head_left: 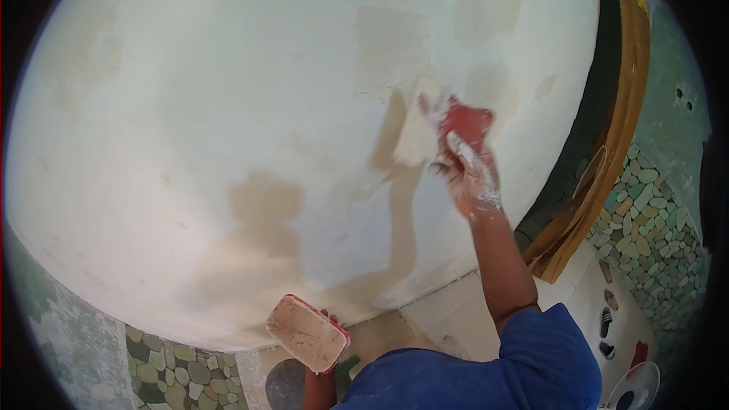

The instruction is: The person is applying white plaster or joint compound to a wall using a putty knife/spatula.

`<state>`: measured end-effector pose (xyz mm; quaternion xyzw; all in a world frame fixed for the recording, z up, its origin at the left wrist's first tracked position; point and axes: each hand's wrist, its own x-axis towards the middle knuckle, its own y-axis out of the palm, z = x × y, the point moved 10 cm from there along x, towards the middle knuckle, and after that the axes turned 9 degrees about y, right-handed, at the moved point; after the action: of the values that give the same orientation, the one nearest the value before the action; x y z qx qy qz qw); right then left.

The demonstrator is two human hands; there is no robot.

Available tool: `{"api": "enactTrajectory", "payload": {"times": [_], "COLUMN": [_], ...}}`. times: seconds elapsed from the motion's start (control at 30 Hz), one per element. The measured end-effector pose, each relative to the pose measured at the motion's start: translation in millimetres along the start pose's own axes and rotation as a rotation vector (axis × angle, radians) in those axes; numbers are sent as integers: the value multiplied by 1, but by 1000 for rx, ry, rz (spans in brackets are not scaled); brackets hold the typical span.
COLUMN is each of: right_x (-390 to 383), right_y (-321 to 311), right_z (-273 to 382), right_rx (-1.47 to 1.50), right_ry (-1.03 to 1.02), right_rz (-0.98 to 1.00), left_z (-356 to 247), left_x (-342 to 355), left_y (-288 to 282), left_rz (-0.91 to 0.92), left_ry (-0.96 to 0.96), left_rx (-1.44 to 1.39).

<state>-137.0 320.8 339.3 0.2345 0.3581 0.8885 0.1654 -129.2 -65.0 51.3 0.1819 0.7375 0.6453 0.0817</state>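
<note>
My right hand (472, 175), streaked with white, is closed around the red handle of a putty knife (467, 123). Its broad, pale blade lies close to the white wall (250, 91), slightly smeared by motion; I cannot tell whether it touches. A square beige patch of filler (391, 42) shows on the wall just above the blade. Low in the view, my left hand (332, 317) grips a red rectangular tub (340, 355), its fingers mostly hidden behind it. Pinkish-beige putty (304, 332) coats the inside of the tub.
More dull patches (486, 11) mark the wall's upper right. A brown wooden door frame (626, 68) edges a dark opening at the right. Pebble-pattern tiles (638, 205) lie beyond it. Several shoes (606, 323) and a clear round container (638, 386) are at the lower right.
</note>
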Motion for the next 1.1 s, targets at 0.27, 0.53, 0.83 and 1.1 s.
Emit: {"api": "enactTrajectory", "payload": {"times": [0.27, 0.53, 0.83, 1.1], "right_x": [23, -24, 44, 42], "right_y": [87, 131, 124, 149], "right_z": [-3, -96, 7, -72], "right_rx": [-1585, -1342, -1329, -1347], "right_ry": [-1006, -404, -940, -819], "right_rz": [-272, 434, -45, 205], "left_z": [-3, 12, 25, 35], "left_x": [-13, -6, -4, 1], "left_y": [3, 31, 58, 97], "left_rz": [-32, -12, 111, 178], "left_ry": [133, 98, 69, 94], "left_rx": [34, -84, -153, -34]}}
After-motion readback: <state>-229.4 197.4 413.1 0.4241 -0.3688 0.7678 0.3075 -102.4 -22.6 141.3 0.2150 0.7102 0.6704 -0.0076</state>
